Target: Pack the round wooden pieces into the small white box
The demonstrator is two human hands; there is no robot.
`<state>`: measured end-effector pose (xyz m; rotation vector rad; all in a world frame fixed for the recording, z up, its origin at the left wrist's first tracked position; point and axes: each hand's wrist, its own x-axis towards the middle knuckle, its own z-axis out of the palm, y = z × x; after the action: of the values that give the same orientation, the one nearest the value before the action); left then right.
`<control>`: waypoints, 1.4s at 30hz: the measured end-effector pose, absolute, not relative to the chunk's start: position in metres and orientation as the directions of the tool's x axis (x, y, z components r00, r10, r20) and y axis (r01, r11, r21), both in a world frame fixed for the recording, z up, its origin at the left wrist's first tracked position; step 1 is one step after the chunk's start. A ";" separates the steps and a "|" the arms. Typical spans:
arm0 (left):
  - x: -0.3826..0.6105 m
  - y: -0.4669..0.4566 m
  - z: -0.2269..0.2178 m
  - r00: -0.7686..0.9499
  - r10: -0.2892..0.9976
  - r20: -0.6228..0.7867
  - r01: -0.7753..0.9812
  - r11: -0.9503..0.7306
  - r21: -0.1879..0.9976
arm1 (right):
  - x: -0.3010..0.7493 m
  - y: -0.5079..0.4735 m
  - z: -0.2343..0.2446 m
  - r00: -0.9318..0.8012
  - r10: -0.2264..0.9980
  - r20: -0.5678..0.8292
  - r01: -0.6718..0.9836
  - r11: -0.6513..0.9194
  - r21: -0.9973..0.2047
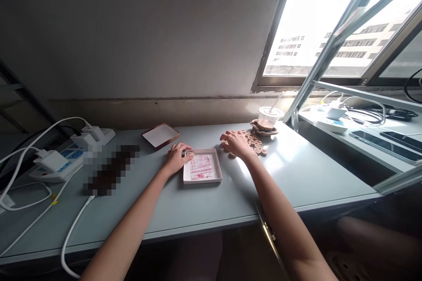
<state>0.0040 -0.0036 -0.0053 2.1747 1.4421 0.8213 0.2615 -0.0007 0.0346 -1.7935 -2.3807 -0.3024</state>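
My left hand [178, 158] is at the back left corner of a shallow white box [202, 182], its fingers curled by the rim. A small round wooden piece [190, 154] shows at its thumb and fingertips, inside that corner. In the box lies a clear plastic sheet with red lines [201, 166], possibly a folded game board. My right hand [236, 144] arches over the left side of a heap of round wooden Chinese chess pieces [257, 151]. Its fingers are bent downward and apart, with pieces beneath and beside them; the palm hides some of the heap.
The box lid [161, 135] lies behind and left of the box. A lidded plastic cup [269, 117] with a straw stands on a brown holder behind the pieces. Power strips [70, 155] and white cables occupy the left side. A metal frame [316, 70] rises at right.
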 end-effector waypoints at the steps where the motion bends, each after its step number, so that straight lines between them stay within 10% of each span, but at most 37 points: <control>1: 0.003 -0.003 -0.005 0.295 0.924 0.245 0.680 -0.383 0.626 | 0.260 -0.001 0.034 -0.262 0.933 0.248 0.965 0.245 0.096; 7: 0.002 -0.003 -0.006 0.317 0.920 0.228 0.630 -0.384 0.675 | 0.258 0.000 0.035 -0.241 0.949 0.204 0.967 0.217 0.136; 17: 0.006 -0.003 -0.005 0.347 0.918 0.192 0.578 -0.371 0.727 | 0.229 -0.016 0.058 -0.403 0.860 0.312 0.833 0.487 -0.265; 26: 0.010 0.002 -0.008 0.338 0.918 0.210 0.576 -0.378 0.725 | 0.193 -0.024 0.036 -0.596 0.752 0.282 0.741 0.650 -0.167; 42: 0.014 0.003 -0.013 0.302 0.933 0.195 0.586 -0.344 0.734 | 0.278 -0.016 0.060 -0.259 0.964 -0.054 0.958 0.249 -0.144</control>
<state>0.0142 0.0032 -0.0127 2.0341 1.3452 0.8390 0.2781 -0.0163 0.0596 -1.8843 -2.4465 0.2284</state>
